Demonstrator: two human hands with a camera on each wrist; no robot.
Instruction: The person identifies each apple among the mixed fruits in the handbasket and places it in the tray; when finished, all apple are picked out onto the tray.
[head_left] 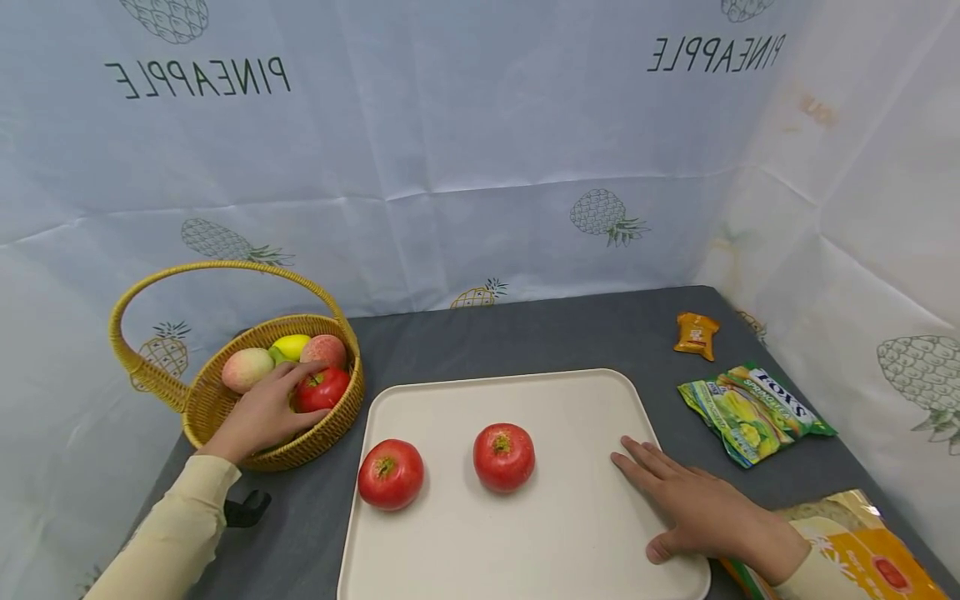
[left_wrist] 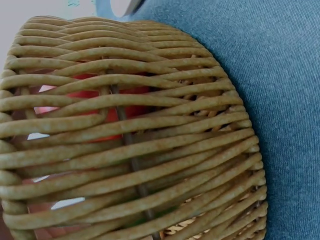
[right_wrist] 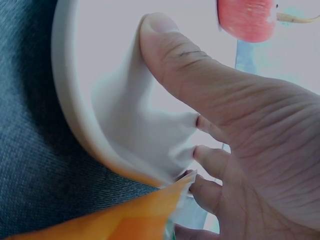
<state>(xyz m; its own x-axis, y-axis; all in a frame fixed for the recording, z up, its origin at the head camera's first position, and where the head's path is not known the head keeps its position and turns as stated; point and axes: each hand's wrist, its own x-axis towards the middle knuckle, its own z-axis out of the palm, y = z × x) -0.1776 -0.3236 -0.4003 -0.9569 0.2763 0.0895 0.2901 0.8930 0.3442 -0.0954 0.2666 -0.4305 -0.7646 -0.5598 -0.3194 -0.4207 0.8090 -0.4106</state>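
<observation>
My left hand (head_left: 264, 414) reaches into a yellow wicker basket (head_left: 300, 454) and grips a red apple (head_left: 324, 389), fingers on its far side and thumb on the near side. In the left wrist view the basket's woven wall (left_wrist: 150, 115) hides most of that hand, with red showing through the gaps. Two more red apples, one at left (head_left: 391, 474) and one near the middle (head_left: 504, 457), sit on a cream tray (head_left: 555, 533). My right hand (head_left: 686, 497) rests on the tray's right side with fingers spread, holding nothing.
Peaches (head_left: 247, 370) and a yellow lemon-like fruit (head_left: 291, 346) share the basket, under its tall handle (head_left: 225, 265). Right of the tray lie a small orange packet (head_left: 696, 335), a green Fox's bag (head_left: 753, 412) and an orange-yellow bag (head_left: 862, 546) under the right forearm.
</observation>
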